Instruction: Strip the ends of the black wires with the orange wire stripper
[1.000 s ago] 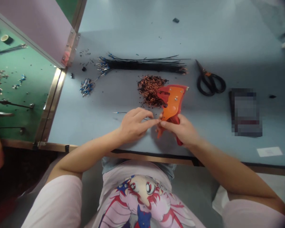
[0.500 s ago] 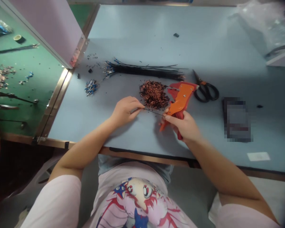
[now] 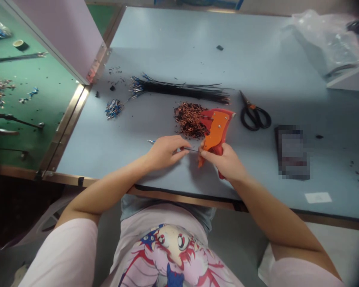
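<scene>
My left hand (image 3: 165, 151) is closed in a pinch on a thin black wire (image 3: 189, 149) that runs right toward my right hand; its blue-tipped end pokes out at the left. My right hand (image 3: 225, 161) grips the handles of an orange and red wire stripper (image 3: 216, 129), whose head points away from me. The two hands are almost touching near the table's front edge. Just beyond them lies a heap of copper-coloured wire scraps (image 3: 190, 118). Farther back a bundle of black wires (image 3: 179, 88) lies across the blue table (image 3: 167, 48).
Black scissors (image 3: 253, 113) lie right of the stripper. A small pile of blue terminals (image 3: 113, 108) sits at the left. A dark blurred object (image 3: 292, 152) is at the right, a clear plastic bag (image 3: 326, 38) at the far right, and a green bench (image 3: 14, 99) with tools at the left.
The stripper has swung back so its head points away from me, and my right hand has moved left. My left hand has shifted down and right, closing the gap between the hands.
</scene>
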`<state>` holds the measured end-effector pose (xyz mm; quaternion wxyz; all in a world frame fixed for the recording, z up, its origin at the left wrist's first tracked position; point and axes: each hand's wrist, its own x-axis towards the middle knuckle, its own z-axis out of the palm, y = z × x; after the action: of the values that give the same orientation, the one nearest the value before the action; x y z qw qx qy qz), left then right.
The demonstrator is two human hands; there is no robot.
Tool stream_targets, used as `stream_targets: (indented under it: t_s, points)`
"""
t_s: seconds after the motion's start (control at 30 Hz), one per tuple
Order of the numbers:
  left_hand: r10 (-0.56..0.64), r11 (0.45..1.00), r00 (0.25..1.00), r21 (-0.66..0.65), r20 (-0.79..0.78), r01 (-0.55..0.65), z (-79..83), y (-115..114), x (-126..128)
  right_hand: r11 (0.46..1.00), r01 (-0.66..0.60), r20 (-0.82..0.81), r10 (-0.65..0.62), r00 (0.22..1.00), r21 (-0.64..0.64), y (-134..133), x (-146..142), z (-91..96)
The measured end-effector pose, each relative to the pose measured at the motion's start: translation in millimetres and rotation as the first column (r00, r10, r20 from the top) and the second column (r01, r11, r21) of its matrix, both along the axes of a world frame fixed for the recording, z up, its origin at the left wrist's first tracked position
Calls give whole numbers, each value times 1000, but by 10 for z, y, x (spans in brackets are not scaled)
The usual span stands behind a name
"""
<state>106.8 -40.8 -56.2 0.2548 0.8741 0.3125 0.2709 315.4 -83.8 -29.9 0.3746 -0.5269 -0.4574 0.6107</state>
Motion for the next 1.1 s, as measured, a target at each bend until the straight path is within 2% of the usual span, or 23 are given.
stream_targets:
  t_s: [0.13, 0.37, 0.5, 0.67, 0.83, 0.97, 1.1]
  points:
    - [-26, 1000, 999, -17, 20, 26, 4, -61, 25, 995, -103, 52, 103, 993, -9, -50, -21, 16]
    - [-87, 980, 995, 183, 47, 77, -13, -63, 10, 992, -122, 9, 122, 992, -19, -68, -32, -2]
    - [-1, 975, 1000, 224, 13, -1, -2, -58, -6, 998, -47, -23, 46, 999, -34, -33, -5, 16]
    - [87, 987, 996, 133, 34, -90, 38, -36, -27, 994, 15, -77, -23, 997, -107, -2, 13, 25]
    - [22, 976, 1000, 217, -5, -20, 53, -105, 11, 987, -13, -135, -9, 991, -161, -18, -6, -37]
    - [-38, 967, 997, 250, -73, 55, 53, -174, 47, 995, -33, -71, 26, 997, -93, -49, -17, -45]
    - [-45, 957, 994, 280, -100, 71, 47, -184, 47, 991, -117, -11, 117, 993, -69, -68, -15, -22]
